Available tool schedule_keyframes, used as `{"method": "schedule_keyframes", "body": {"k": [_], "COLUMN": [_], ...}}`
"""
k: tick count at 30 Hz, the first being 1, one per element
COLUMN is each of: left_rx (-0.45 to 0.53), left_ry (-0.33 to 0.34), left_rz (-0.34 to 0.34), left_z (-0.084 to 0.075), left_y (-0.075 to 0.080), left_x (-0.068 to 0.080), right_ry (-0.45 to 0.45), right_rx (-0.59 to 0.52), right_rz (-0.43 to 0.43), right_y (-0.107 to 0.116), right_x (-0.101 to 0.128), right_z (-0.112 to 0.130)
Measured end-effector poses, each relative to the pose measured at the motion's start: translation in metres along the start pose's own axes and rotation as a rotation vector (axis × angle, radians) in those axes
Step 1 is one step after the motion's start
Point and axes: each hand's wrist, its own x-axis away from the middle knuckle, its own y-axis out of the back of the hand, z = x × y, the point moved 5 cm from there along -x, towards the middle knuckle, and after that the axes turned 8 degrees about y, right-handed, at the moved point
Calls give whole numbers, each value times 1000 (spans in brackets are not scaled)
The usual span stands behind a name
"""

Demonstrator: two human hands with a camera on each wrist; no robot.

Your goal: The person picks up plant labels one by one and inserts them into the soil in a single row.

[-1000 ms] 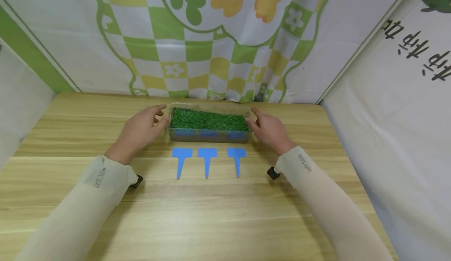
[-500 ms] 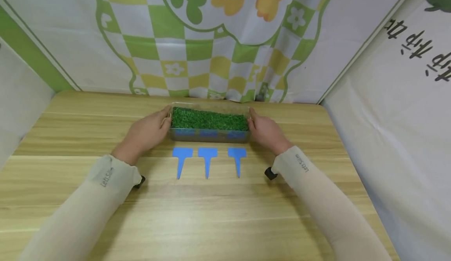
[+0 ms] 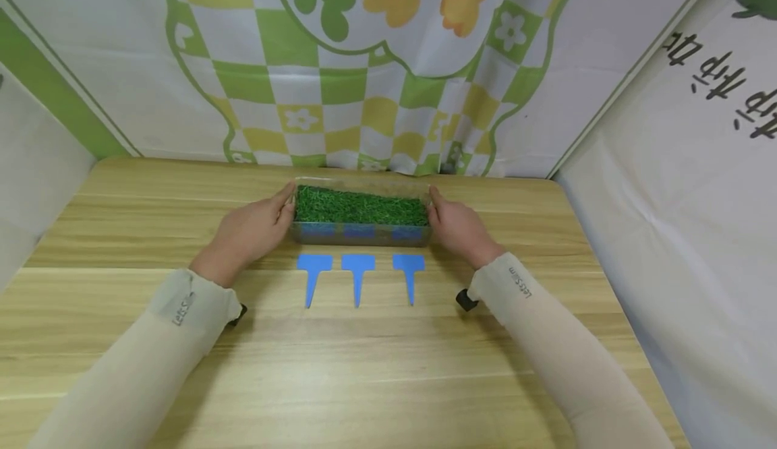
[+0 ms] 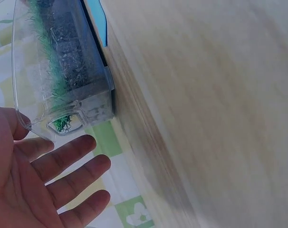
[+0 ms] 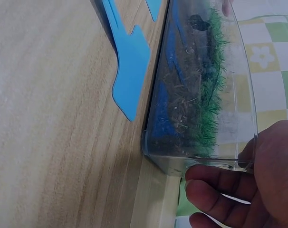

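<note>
A clear plastic tray (image 3: 361, 234) filled with green artificial grass (image 3: 361, 206) stands on the wooden table (image 3: 364, 368) near the back. My left hand (image 3: 253, 228) is at its left end: the thumb meets the end lip (image 4: 44, 124), while the straight, spread fingers (image 4: 70, 173) lie beside the tray wall. My right hand (image 3: 459, 225) grips the right end, its fingers (image 5: 215, 183) curled under the lip of the tray (image 5: 201, 95). Three blue T-shaped tags (image 3: 357, 275) lie in a row just in front of the tray.
A checked green and yellow cloth (image 3: 340, 85) hangs behind the table, and white sheets close off both sides. The table's right edge (image 3: 613, 301) runs close to my right forearm. One blue tag (image 5: 129, 71) lies right against the tray's front wall.
Both hands have closed in from just off the tray ends onto the ends themselves. The tray and the three tags have stayed where they were.
</note>
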Motion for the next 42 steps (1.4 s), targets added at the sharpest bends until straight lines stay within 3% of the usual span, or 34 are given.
{"method": "schedule_keyframes", "body": {"k": [15,42], "left_rx": [33,108], "left_ry": [27,0], "left_rz": [16,49], "left_z": [-1,1], "left_y": [-1,-5], "left_x": [5,0], "right_ry": [-6,-17], "right_rx": [-45,-102], "right_rz": [2,-7], "right_y": [-1,-2], "right_x": [4,6], "right_z": [0,-1]}}
